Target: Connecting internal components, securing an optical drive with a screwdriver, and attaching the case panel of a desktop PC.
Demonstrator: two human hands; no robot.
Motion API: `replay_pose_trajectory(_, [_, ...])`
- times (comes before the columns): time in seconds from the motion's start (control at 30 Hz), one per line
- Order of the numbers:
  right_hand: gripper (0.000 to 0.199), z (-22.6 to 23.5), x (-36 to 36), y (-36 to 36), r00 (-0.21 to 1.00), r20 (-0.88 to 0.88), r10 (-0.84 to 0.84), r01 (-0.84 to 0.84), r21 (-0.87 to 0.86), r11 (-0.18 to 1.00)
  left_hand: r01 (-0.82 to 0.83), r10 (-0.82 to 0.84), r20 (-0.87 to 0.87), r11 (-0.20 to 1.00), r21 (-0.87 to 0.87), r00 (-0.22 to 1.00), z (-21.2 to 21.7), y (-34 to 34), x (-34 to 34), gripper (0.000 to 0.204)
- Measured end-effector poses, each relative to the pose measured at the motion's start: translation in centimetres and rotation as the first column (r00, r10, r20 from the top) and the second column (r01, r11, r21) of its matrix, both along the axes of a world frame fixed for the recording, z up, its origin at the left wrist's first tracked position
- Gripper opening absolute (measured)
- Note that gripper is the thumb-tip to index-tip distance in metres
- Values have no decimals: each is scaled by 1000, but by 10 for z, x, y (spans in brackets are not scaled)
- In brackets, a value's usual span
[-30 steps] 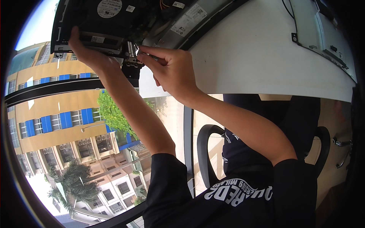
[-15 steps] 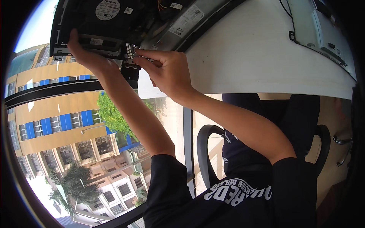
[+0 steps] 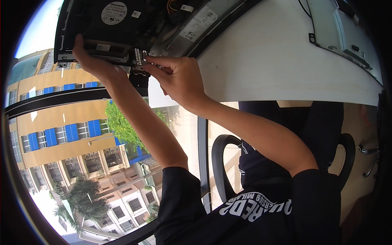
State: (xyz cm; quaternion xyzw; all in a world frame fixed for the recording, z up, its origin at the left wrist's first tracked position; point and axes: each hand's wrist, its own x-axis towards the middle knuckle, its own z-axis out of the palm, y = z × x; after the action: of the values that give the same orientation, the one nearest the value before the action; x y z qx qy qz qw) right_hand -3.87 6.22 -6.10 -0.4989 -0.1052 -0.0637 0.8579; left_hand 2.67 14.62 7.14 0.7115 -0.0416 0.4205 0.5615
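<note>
An opened black desktop computer case (image 3: 81,24) stands at the upper left, with a round white label on its fan unit and a silver metal box (image 3: 200,22) inside. My left hand (image 3: 98,65) holds the case along its near edge, the thumb laid up against it and the other fingers hidden. A small perforated metal plate (image 3: 139,56) sits at the case's near corner. Right beside that plate, my right hand (image 3: 181,77) is closed in a pinch, thumb and index finger together. Whatever lies between those fingertips is too small and covered to name.
Under the case is a white table (image 3: 245,61). A metal panel (image 3: 347,32) with a black cable lies at the table's far right. Close on the left is a window with a dark frame (image 3: 53,97). Below the table edge is a chair armrest (image 3: 220,163).
The case has shifted very slightly down in the picture along with my left hand. My right hand keeps its pinch at the perforated plate, hardly moved.
</note>
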Motion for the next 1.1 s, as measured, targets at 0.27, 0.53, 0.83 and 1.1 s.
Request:
replay_pose_trajectory(0.27, [24,1,1,0,997,-18,68,-69,-45,997,-4,4,10,1000,0,1000,3,2,1,47])
replay_pose_trajectory(0.53, [24,1,5,-13,973,-52,225,-229,-74,971,12,-12,-4,1000,-19,1000,3,-1,0,48])
replay_pose_trajectory(0.83, [21,0,8,-12,986,0,168,-166,-162,973,18,-18,-3,1000,-16,1000,4,3,1,47])
replay_pose_trajectory(1.1, [18,1,6,-12,983,-50,178,-184,-130,974,34,-34,2,999,1,999,4,6,1,45])
